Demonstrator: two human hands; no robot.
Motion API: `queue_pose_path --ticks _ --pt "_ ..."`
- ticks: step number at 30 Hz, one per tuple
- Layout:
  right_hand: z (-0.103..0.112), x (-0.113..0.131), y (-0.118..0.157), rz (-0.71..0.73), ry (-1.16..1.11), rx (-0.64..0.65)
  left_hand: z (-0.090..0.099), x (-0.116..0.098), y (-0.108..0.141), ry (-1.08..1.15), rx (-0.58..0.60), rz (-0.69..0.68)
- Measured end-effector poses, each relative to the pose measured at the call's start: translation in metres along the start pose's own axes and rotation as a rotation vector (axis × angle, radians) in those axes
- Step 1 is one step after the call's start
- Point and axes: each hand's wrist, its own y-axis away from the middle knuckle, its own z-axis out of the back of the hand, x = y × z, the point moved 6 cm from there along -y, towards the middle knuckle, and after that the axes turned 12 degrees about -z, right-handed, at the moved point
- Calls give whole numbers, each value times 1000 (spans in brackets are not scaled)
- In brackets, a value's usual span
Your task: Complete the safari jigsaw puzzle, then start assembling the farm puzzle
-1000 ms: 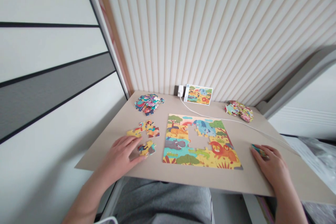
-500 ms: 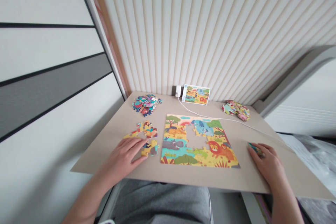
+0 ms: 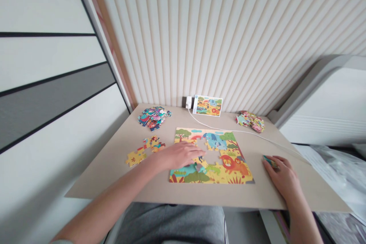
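In the head view, your left hand [image 3: 183,154] is over the left half of the animal puzzle [image 3: 214,170], palm down, its forearm crossing the left part of the desk [image 3: 160,192] from the front edge. Its fingers are curved together on a piece section [image 3: 200,167], part yellow and part grey-green, which shows below the fingertips beside the open gap in the puzzle's middle; your thumb is hidden, and you cannot tell from here whether the section touches the puzzle beneath. The puzzle lies flat near the middle of the desk's front edge, elephants on its far side, lions on its right, a crocodile below the gap. Your right hand [image 3: 282,173] rests near the desk's right edge, apart from the puzzle, thumb and fingers clamped on a small bunch of pieces [image 3: 271,161], mostly covered by the hand. Left of the puzzle, behind your left forearm, lie loose yellow pieces [image 3: 136,157]. A dark, many-coloured pile [image 3: 153,117] sits at the desk's left rear corner, and a pink-and-green pile [image 3: 251,120] near the right rear corner. Midway along the rear edge, a picture card [image 3: 208,106] leans against the ribbed wall [image 3: 171,38], just beside a white charger [image 3: 188,102], whose cable [image 3: 251,133] runs behind the puzzle towards the desk's right edge.
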Motion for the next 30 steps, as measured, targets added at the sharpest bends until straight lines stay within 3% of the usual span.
queue_pose_path --ticks 4,8,14,30 --pt "0 1 1 -9 -2 5 -10 10 -3 -49 -75 129" --pt "0 1 0 -6 -9 -8 -15 6 7 -53 -117 247" --pt "2 3 0 -10 -28 -18 -26 2 5 -49 -87 267" --pt "2 1 0 -17 -34 -22 -38 10 -1 117 -147 282"
